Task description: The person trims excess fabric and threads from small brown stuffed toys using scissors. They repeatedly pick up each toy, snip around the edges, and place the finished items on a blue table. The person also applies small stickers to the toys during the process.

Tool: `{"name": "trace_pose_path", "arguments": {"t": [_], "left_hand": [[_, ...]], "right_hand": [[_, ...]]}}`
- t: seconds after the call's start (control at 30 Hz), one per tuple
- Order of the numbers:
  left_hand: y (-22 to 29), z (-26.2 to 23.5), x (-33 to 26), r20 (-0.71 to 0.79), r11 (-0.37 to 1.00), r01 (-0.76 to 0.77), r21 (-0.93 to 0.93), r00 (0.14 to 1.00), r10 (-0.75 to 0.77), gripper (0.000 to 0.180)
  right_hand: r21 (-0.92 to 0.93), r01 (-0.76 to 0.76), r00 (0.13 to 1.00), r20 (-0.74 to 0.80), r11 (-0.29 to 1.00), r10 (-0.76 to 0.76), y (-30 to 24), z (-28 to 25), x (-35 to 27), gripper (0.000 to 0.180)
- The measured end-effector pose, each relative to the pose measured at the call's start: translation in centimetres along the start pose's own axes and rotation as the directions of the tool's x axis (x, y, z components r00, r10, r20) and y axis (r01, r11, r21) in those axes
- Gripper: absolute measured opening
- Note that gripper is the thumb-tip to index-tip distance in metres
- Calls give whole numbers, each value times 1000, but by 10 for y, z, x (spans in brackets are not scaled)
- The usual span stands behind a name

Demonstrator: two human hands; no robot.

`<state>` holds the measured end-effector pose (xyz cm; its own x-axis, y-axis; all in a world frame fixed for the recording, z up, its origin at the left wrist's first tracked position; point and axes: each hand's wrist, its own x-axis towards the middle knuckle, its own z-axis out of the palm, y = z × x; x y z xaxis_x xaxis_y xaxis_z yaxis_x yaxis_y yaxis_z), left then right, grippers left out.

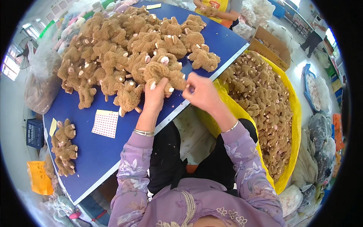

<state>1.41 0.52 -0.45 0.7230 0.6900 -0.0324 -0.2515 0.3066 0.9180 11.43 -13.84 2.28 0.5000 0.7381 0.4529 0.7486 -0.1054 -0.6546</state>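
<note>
My left hand is closed around a brown plush toy with small white feet, held up just above the near edge of the blue table. Close beside the toy's right end is my right hand, its thumb and fingers pinched together. Whatever sits in that pinch is too small to make out. A big heap of similar plush toys spreads over the table beyond my hands. One loose plush toy lies just left of my left hand.
A sheet of red-marked labels lies on the table, with a short row of plush toys at the left edge. To my right stands a yellow-lined sack full of plush toys. A cardboard box and another person are farther back.
</note>
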Motion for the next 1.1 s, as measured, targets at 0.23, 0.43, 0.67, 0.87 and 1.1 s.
{"name": "trace_pose_path", "arguments": {"t": [0.23, 0.43, 0.67, 0.87, 1.1], "left_hand": [[-8, -8, -1, 56, 999, 30, -20, 998, -28, 26], [-7, -6, -2, 108, 989, 5, -148, 994, 12, 33], [-1, 1, -9, 136, 977, 50, -209, 991, -22, 33], [-3, 1, -8, 141, 975, 55, -214, 990, -25, 33], [0, -7, -3, 148, 974, 31, -226, 989, 3, 32]], "right_hand": [[229, -32, 998, 52, 973, 21, 6, -1, -10, 18], [538, -271, 956, 55, 798, 287, 22, -20, -5, 18], [549, -219, 968, 17, 807, 251, 7, -2, -5, 21], [362, -158, 980, -53, 919, 190, 3, 1, 0, 17], [412, 10, 1000, 10, 911, -15, -18, -8, -17, 15]]}}
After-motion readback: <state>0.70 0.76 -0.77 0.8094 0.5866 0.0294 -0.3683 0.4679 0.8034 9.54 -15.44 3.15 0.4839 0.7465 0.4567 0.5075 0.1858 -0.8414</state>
